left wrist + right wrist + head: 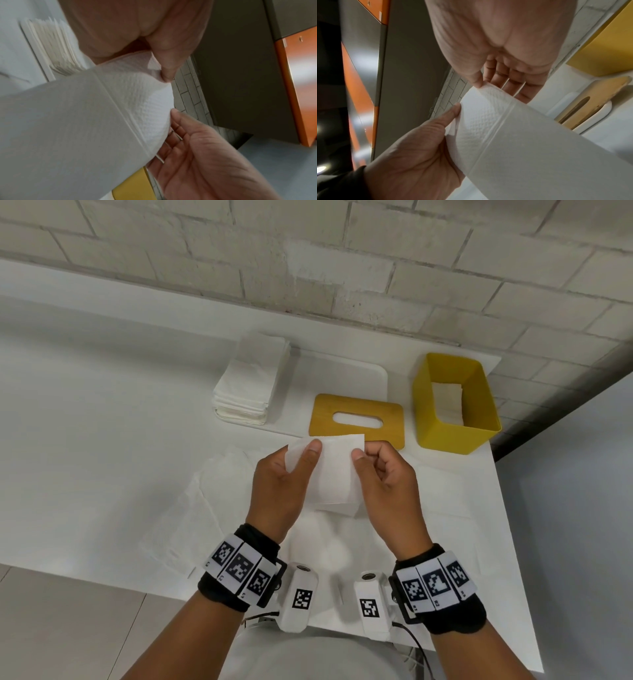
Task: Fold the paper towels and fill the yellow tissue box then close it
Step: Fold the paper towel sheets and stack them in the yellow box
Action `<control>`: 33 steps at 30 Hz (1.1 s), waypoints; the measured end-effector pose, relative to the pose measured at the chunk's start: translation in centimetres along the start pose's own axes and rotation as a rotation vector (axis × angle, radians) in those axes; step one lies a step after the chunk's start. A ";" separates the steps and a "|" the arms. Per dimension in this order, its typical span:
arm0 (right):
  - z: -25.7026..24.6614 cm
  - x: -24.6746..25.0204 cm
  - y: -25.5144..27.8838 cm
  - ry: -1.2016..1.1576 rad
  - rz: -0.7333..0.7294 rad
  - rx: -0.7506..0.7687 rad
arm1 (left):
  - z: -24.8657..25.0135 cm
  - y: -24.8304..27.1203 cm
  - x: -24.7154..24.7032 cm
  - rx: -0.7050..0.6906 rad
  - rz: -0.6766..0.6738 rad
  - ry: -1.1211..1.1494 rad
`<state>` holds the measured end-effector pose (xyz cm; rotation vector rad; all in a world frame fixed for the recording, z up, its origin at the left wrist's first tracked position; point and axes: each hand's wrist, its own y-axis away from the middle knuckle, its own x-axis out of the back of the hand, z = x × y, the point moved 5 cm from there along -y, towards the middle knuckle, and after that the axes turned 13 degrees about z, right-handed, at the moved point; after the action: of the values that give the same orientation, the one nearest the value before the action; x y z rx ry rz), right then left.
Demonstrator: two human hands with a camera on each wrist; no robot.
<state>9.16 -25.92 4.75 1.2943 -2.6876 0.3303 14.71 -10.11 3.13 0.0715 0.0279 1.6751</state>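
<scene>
I hold a folded white paper towel (334,470) upright above the table, in front of my chest. My left hand (308,450) pinches its top left corner, thumb on the near face. My right hand (361,455) pinches the top right edge. The wrist views show the embossed paper towel (85,121) (522,148) between thumb and fingers of each hand. The yellow tissue box (455,436) stands open at the right, with folded towels inside. Its yellow lid (325,419), with an oval slot, lies flat just beyond my hands.
A stack of folded towels (250,385) sits on a white tray (370,374) at the back, left of the lid. Unfolded sheets (205,501) lie spread on the white table under my hands. A brick wall runs behind; the table's right edge is close to the box.
</scene>
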 end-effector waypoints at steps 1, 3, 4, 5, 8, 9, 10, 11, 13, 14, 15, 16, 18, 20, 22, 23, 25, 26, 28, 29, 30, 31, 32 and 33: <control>0.0 0.1 -0.1 -0.006 0.016 0.004 | 0.0 -0.1 0.0 0.013 0.014 0.005; -0.2 0.3 -0.2 -0.032 0.065 0.017 | -0.2 -0.2 0.1 0.039 0.040 0.015; -0.4 0.4 -0.2 -0.050 0.096 0.026 | -0.2 -0.3 0.1 0.045 0.048 0.012; -0.6 0.5 -0.2 -0.064 0.123 0.041 | -0.2 -0.3 0.2 0.045 0.053 0.006; -1.2 0.1 0.0 -0.047 0.126 0.086 | 0.0 -0.5 0.4 0.024 0.061 -0.015; -1.1 -0.1 0.0 -0.044 0.123 0.081 | 0.0 -0.5 0.4 0.020 0.061 -0.022; -1.0 -0.1 0.0 -0.046 0.126 0.069 | 0.0 -0.5 0.5 0.020 0.061 -0.020; -0.9 -0.2 -0.1 -0.051 0.134 0.058 | 0.0 -0.5 0.5 0.027 0.061 -0.014; -0.7 -0.2 -0.1 -0.049 0.150 0.045 | -0.1 -0.5 0.5 0.047 0.060 -0.007; -0.7 -0.3 -0.1 -0.041 0.150 0.040 | -0.2 -0.5 0.6 0.053 0.059 -0.008; -0.5 -0.4 -0.1 -0.034 0.144 0.032 | -0.2 -0.5 0.6 0.055 0.056 -0.009; -0.4 -0.5 -0.1 -0.030 0.135 0.020 | -0.2 -0.5 0.6 0.054 0.051 -0.010; -0.3 -0.7 -0.2 -0.032 0.124 0.001 | -0.2 -0.5 0.5 0.043 0.039 -0.009; -0.2 -0.7 -0.3 -0.052 0.121 -0.015 | -0.2 -0.5 0.6 0.029 0.032 -0.011; -0.3 -0.7 -0.4 -0.056 0.120 -0.007 | -0.2 -0.6 0.7 0.021 0.023 -0.020; -0.4 -0.7 -0.4 -0.053 0.119 -0.001 | -0.3 -0.6 0.7 0.018 0.020 -0.029; -0.5 -0.6 -0.4 -0.067 0.122 -0.005 | -0.4 -0.6 0.8 0.010 0.016 -0.054; -0.5 -0.6 -0.3 -0.079 0.126 -0.007 | -0.5 -0.7 0.8 0.007 0.013 -0.066; -0.6 -0.6 -0.3 -0.097 0.135 -0.015 | -0.5 -0.7 0.8 0.002 0.000 -0.088; -0.6 -0.7 -0.3 -0.096 0.138 -0.021 | -0.6 -0.7 0.8 -0.001 -0.007 -0.095; -0.6 -0.7 -0.4 -0.089 0.139 -0.025 | -0.6 -0.7 0.8 -0.009 -0.015 -0.099; -0.7 -0.7 -0.3 -0.081 0.141 -0.027 | -0.6 -0.6 0.8 -0.021 -0.022 -0.104; -0.6 -0.8 -0.3 -0.076 0.146 -0.024 | -0.6 -0.6 0.8 -0.032 -0.027 -0.112; -0.7 -0.8 -0.3 -0.076 0.152 -0.021 | -0.7 -0.6 0.9 -0.040 -0.032 -0.121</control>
<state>9.92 -25.37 5.28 1.1220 -2.8527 0.2739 15.16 -9.18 2.45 0.1418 -0.0953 1.6358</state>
